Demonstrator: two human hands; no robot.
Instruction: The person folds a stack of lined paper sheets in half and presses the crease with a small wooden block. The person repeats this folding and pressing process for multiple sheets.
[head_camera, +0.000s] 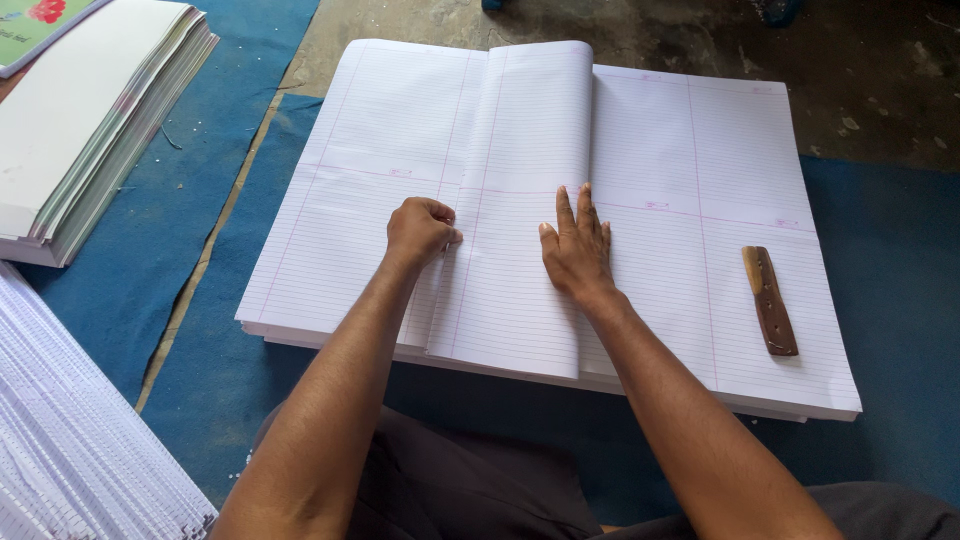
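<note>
Folded ruled sheet (520, 200) lies doubled atop large ruled-paper stack (700, 150) on blue mat (880, 300) — fold made. Left hand (420, 232), fisted, holds nothing, presses crease; right hand (578, 250) flat, fingers together. Wooden creaser (769, 300) lies unused; crease seemingly unfinished.

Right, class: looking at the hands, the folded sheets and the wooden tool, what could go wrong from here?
1. The folded sheets bulge at the fold; only the right hand lies flat on them, so they may spring back or crease crookedly.
2. The left hand is a fist at the sheets' edge and might drag them out of line with the stack.
3. The wooden tool lies loose and could slide off.
</note>
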